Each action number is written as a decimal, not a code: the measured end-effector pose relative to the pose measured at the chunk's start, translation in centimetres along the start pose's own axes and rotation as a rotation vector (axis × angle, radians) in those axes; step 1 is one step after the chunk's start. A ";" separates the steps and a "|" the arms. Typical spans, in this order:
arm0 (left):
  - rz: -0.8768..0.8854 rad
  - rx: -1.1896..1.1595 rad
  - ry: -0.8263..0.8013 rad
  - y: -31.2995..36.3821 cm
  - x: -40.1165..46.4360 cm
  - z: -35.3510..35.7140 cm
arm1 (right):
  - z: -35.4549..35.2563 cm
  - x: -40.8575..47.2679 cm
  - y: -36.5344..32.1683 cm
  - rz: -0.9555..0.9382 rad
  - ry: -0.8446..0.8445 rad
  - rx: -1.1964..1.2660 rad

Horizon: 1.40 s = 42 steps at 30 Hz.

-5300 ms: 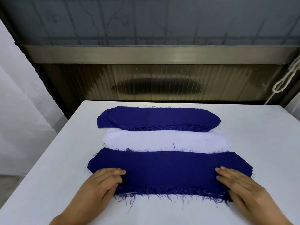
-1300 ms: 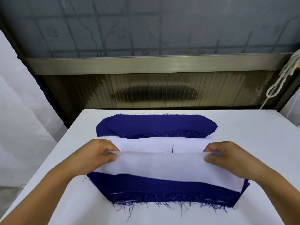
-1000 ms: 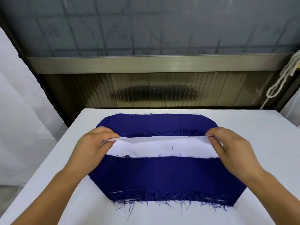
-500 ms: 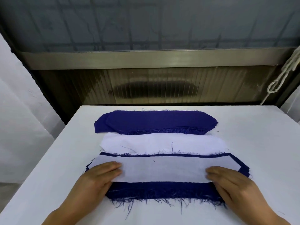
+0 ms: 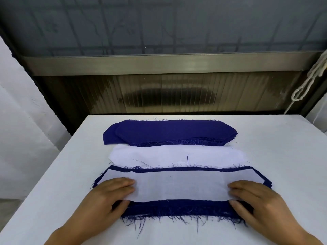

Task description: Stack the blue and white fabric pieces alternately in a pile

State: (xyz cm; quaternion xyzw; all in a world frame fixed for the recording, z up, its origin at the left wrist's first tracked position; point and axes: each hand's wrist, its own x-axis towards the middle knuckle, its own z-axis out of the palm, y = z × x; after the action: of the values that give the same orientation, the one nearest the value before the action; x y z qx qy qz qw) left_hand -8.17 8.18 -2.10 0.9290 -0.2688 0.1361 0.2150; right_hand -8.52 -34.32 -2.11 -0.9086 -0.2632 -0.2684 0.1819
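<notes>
White piece (image 5: 180,187) on near blue pile (image 5: 177,209).
Left hand (image 5: 108,197) and right hand (image 5: 254,200) pressing flat on its ends, fingers straight, grasping nothing.

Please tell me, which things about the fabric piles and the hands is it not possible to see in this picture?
- Near pile, head view: the white piece on top covers it, so its layer count and order cannot be told.
- White pile: piece count is too fine to tell.
- Far blue pile: only its top and frayed edge show.
- Left hand and right hand: the palms face down, and the forearms are cut off by the bottom edge.
</notes>
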 end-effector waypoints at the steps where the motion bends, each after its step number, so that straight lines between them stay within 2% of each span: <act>1: -0.011 0.002 -0.005 0.2 0.2 -0.3 | -0.2 0.3 -0.1 0.018 -0.014 0.005; 6: -0.021 -0.019 0.035 2.7 4.3 -0.3 | 0.2 3.7 -2.0 0.072 -0.103 0.040; 9: 0.016 0.026 0.001 4.7 8.0 1.8 | 2.1 6.7 -3.6 0.133 -0.185 0.085; 13: -0.051 0.052 0.001 5.5 11.4 4.8 | 5.2 9.7 -4.5 0.221 -0.276 0.085; 24: -0.277 0.048 0.036 1.6 9.5 5.7 | 4.9 7.1 -0.3 0.394 -0.329 -0.030; 31: -0.300 0.116 -0.063 0.6 11.6 4.6 | 4.6 9.7 1.5 0.490 -0.434 -0.044; 34: -0.303 -0.015 -0.131 1.1 13.5 4.8 | 5.5 11.6 1.4 0.495 -0.418 0.099; 38: -0.349 -0.239 -0.184 0.9 14.0 5.9 | 6.9 11.8 1.8 0.512 -0.507 0.244; 42: -0.349 -0.258 -0.165 0.2 13.8 6.4 | 7.2 12.2 2.3 0.529 -0.543 0.284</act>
State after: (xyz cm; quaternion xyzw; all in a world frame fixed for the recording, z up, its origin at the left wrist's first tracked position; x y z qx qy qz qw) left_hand 3.86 -1.10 -2.54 0.9341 -0.1359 -0.0151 0.3298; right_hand 4.38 -28.13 -1.07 -0.9487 -0.0932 0.0767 0.2923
